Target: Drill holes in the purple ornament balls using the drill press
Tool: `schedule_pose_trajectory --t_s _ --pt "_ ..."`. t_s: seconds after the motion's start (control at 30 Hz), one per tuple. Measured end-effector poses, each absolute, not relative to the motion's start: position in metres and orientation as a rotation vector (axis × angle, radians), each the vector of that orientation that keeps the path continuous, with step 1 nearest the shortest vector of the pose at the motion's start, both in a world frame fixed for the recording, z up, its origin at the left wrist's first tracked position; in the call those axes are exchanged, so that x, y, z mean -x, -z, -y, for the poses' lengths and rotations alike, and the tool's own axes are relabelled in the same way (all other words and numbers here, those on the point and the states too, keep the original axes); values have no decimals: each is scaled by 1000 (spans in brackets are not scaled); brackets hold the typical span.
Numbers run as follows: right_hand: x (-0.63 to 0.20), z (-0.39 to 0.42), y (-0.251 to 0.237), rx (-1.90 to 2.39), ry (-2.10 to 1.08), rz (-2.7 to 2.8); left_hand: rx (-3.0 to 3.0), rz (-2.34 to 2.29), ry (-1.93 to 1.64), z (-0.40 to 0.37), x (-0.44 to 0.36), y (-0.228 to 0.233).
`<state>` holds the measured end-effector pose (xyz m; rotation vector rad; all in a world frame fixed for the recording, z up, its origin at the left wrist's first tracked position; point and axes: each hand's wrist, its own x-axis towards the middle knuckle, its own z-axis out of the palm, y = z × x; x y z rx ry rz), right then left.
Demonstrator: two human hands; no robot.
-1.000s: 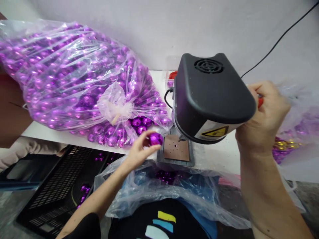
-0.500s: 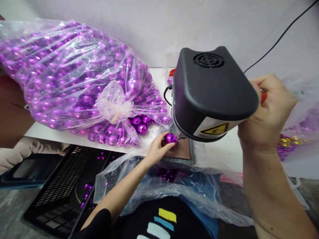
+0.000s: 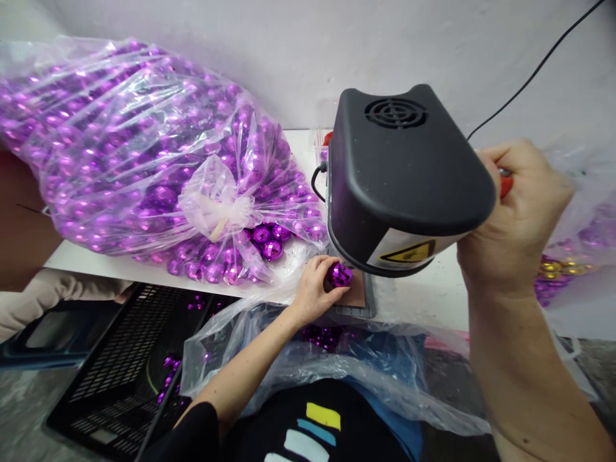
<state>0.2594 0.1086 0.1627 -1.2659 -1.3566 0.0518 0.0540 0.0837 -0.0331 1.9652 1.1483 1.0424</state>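
Note:
My left hand [image 3: 316, 289] grips a shiny purple faceted ball [image 3: 339, 274] between thumb and fingers, over the brown base plate [image 3: 355, 296] of a machine. The machine's black housing [image 3: 409, 173], with a round vent on top and a yellow warning label, rises just above and to the right of the ball. My right hand [image 3: 522, 192] is closed around a red handle [image 3: 505, 185] at the housing's right side; most of the handle is hidden by my fingers. Several loose purple balls [image 3: 272, 249] lie on the table left of my left hand.
A large clear bag [image 3: 144, 147] of purple balls covers the left of the white table [image 3: 106, 264]. Below it stands a black crate [image 3: 101, 385]. Clear plastic sheeting [image 3: 269, 372] lies across my lap with purple balls in it. Another bag [image 3: 591, 231] sits at the right.
My left hand has moved slightly right with the purple ball, further over the plate and closer under the housing. My right hand stays on the handle.

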Motion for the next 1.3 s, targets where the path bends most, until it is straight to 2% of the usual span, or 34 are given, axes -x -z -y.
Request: schedule_pose_trajectory --t_s 0.7,0.97,1.3 --pt "-261 -104 -163 1316 -23 1376 -1939 -1178 -1062 -76 -67 42" --pt "-260 -66 -149 1462 359 1451 -1964 -1192 -1071 -76 -66 44" --pt "-268 -20 -106 1321 76 1650 -1964 -1169 -1037 -75 -65 43"
